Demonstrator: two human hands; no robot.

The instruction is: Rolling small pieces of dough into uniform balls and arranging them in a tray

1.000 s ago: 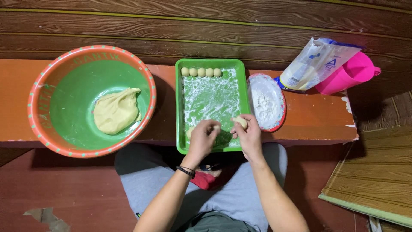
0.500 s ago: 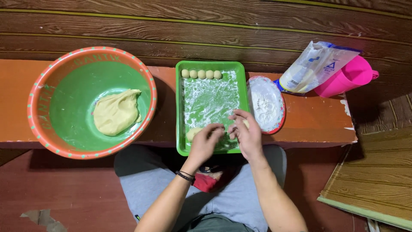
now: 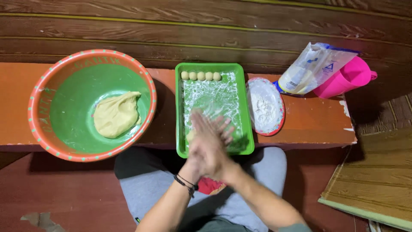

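Note:
My left hand (image 3: 201, 138) and my right hand (image 3: 219, 151) are pressed palm to palm over the near end of the green tray (image 3: 244, 107), both blurred by motion. The small dough piece they hold is hidden between the palms. A black band circles my left wrist. Another pale dough lump (image 3: 190, 136) lies on the floured tray just left of my hands. Several small dough balls (image 3: 201, 76) line the tray's far edge. A big yellow dough mass (image 3: 116, 114) sits in the orange-rimmed green basin (image 3: 47, 86) at the left.
A round plate of flour (image 3: 265, 106) stands right of the tray, with a clear flour bag (image 3: 311, 68) and a pink jug (image 3: 349, 77) beyond it. All rest on an orange bench (image 3: 313, 124) against a wooden wall. A wooden board (image 3: 377, 193) lies on the floor at the right.
My hands were apart over the tray's near edge, the right one holding a dough piece. They have come together, palm against palm, and are moving fast.

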